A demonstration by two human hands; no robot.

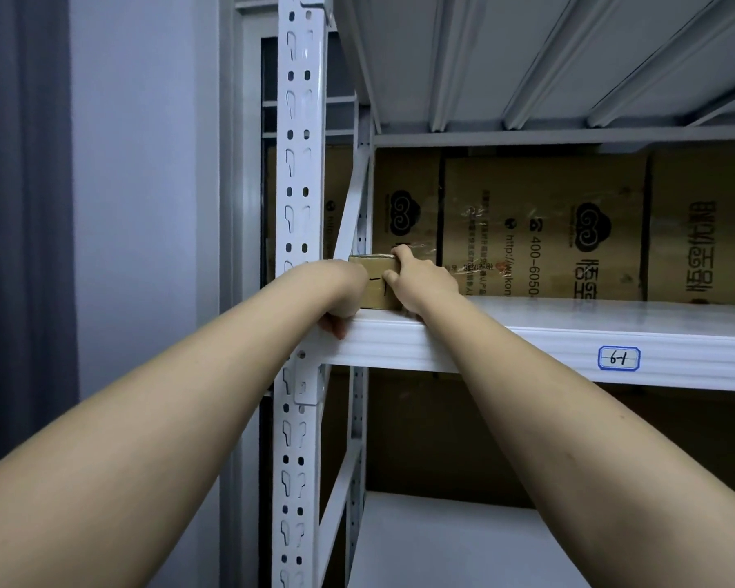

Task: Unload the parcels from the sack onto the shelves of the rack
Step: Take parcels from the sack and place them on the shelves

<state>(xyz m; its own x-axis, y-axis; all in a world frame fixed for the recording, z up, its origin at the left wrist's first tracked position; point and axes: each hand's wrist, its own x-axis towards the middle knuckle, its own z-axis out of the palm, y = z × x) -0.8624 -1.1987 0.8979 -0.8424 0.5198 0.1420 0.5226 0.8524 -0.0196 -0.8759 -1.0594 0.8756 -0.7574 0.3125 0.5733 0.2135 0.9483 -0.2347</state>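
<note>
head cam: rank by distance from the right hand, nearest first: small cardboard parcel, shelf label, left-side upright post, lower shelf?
1. small cardboard parcel: in the right hand, at the shelf's left end.
2. upright post: just left of the parcel.
3. shelf label: on the shelf's front edge, off to the right.
4. lower shelf: well below.

A small cardboard parcel [376,286] sits at the left front corner of the white shelf [569,328].

A parcel [376,282] sits at the shelf's [569,320] left end — big cartons [544,222] behind it.
</note>
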